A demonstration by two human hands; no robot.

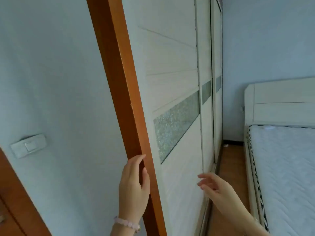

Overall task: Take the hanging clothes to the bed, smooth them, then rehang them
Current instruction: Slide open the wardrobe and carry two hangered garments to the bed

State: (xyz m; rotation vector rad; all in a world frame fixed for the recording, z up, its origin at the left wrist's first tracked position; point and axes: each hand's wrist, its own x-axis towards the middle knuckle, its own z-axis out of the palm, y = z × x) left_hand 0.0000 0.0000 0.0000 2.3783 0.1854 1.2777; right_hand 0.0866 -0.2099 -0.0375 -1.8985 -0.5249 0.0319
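Note:
A white sliding wardrobe door (172, 68) with a frosted glass strip stands shut in front of me; no clothes are in view. My left hand (133, 188) rests on the orange wooden frame (119, 79) at the door's left edge, fingers curled loosely around it. My right hand (216, 188) hovers by the door's right edge, fingers spread, holding nothing. The bed (281, 167) with a bare white quilted mattress lies at the right.
A pale blue wall with a light switch (29, 145) is at the left. Further wardrobe panels (217, 92) run toward the far wall. A narrow strip of wooden floor (233, 160) separates wardrobe and bed. A white headboard (283, 101) stands behind the mattress.

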